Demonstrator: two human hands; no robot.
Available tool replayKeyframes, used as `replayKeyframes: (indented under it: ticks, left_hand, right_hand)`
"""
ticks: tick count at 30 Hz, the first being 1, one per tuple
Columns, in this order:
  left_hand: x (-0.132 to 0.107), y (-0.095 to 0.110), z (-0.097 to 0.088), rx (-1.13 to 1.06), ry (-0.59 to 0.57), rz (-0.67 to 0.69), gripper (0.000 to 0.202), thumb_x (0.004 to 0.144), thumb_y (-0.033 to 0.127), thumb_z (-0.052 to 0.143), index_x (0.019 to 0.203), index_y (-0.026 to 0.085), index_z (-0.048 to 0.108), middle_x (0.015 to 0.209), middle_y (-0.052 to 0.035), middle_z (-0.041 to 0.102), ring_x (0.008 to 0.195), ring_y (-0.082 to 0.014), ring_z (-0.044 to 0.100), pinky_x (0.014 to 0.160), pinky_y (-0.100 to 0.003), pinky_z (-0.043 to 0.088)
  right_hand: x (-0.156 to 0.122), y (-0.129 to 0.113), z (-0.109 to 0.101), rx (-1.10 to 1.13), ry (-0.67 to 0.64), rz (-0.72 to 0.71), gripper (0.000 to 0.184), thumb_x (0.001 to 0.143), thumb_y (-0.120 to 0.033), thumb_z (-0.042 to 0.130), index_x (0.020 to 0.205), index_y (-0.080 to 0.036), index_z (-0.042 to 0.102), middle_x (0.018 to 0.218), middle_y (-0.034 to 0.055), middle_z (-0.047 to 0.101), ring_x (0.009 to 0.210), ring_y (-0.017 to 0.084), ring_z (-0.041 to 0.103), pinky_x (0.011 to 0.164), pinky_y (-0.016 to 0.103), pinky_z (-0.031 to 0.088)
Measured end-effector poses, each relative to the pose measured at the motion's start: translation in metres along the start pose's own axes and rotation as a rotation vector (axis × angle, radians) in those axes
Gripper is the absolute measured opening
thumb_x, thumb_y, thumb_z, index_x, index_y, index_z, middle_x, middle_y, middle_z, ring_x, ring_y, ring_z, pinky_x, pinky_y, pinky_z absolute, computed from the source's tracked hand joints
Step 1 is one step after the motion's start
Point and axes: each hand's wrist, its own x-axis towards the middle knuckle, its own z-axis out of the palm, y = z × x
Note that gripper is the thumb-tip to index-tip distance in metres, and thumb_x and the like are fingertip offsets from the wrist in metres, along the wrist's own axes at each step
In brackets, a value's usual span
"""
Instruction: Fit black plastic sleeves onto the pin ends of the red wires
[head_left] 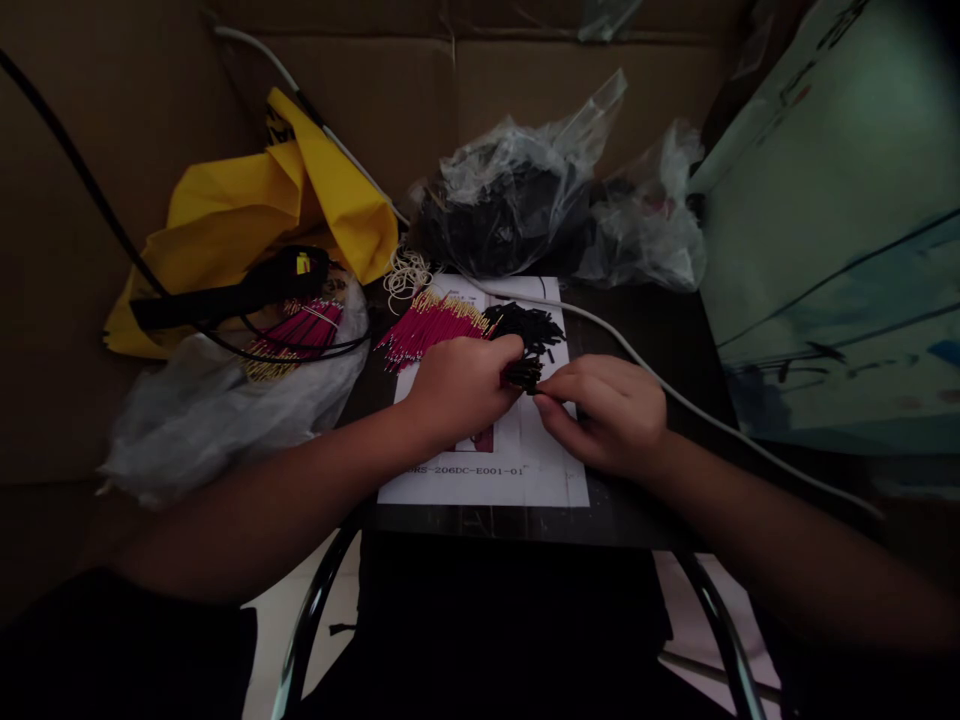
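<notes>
L hand (pixel 461 390) and R hand (pixel 607 415) both pinching small black pcs (pixel 523 374) between them. More black pcs (pixel 525 328) just behind, beside magenta wires w/ gold tips (pixel 431 325), all on printed sheet (pixel 517 475) on dark counter (pixel 645 330). Plastic bag of black stuff (pixel 502 205) beyond.

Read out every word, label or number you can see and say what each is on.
"RS-206DC-E001-01" on the white paper sheet; its start may be cut off.
Print on the yellow plastic bag: too blurred to read.
Yellow tag on the black tool: too small to read.
Marks on the pale green panel: too blurred.
</notes>
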Motion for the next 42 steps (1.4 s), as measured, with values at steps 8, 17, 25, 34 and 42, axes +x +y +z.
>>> replayKeyframes:
  ticks: [8, 17, 25, 34, 42]
  left_hand:
    - [-0.002, 0.000, -0.002, 0.084, -0.035, 0.010, 0.013, 0.075, 0.034, 0.062, 0.076, 0.021, 0.059, 0.061, -0.0012, 0.060, 0.057, -0.0179, 0.057, 0.050, -0.029, 0.013]
    - [0.000, 0.000, -0.002, -0.208, -0.062, -0.023, 0.016, 0.078, 0.029, 0.060, 0.068, 0.019, 0.053, 0.057, 0.0018, 0.054, 0.055, -0.0124, 0.051, 0.051, -0.026, 0.024]
    - [-0.005, 0.012, -0.006, -0.545, -0.161, -0.046, 0.015, 0.079, 0.026, 0.058, 0.069, 0.017, 0.053, 0.059, 0.0039, 0.052, 0.056, -0.0086, 0.048, 0.051, -0.021, 0.029]
    - [-0.006, 0.016, -0.002, -0.927, -0.493, -0.148, 0.024, 0.082, 0.036, 0.060, 0.072, 0.016, 0.051, 0.064, 0.0051, 0.044, 0.059, -0.0069, 0.040, 0.054, -0.020, 0.033]
    - [-0.006, 0.012, 0.004, -0.849, -0.524, -0.126, 0.027, 0.083, 0.042, 0.057, 0.075, 0.016, 0.053, 0.065, 0.0036, 0.044, 0.061, -0.0084, 0.040, 0.053, -0.021, 0.032]
  right_hand:
    - [-0.003, 0.004, 0.003, -0.022, -0.054, 0.030, 0.013, 0.080, -0.019, 0.070, 0.089, -0.019, 0.061, 0.079, 0.0023, 0.067, 0.071, 0.015, 0.062, 0.065, 0.030, 0.051]
    - [0.002, 0.001, -0.006, 0.117, 0.068, 0.078, 0.019, 0.080, -0.016, 0.071, 0.096, -0.020, 0.062, 0.084, 0.0029, 0.068, 0.075, 0.013, 0.063, 0.064, 0.026, 0.053]
    - [0.005, -0.005, -0.010, 0.114, 0.101, 0.079, 0.019, 0.080, -0.015, 0.069, 0.097, -0.020, 0.063, 0.083, 0.0033, 0.068, 0.073, 0.014, 0.065, 0.064, 0.027, 0.054]
    - [0.005, -0.005, -0.011, 0.163, 0.116, 0.102, 0.017, 0.081, -0.012, 0.065, 0.097, -0.019, 0.062, 0.082, 0.0049, 0.066, 0.072, 0.014, 0.063, 0.062, 0.028, 0.052]
    - [0.001, 0.000, -0.008, 0.172, 0.060, 0.148, 0.015, 0.082, -0.014, 0.063, 0.095, -0.020, 0.061, 0.083, 0.0031, 0.065, 0.075, 0.015, 0.063, 0.066, 0.030, 0.052]
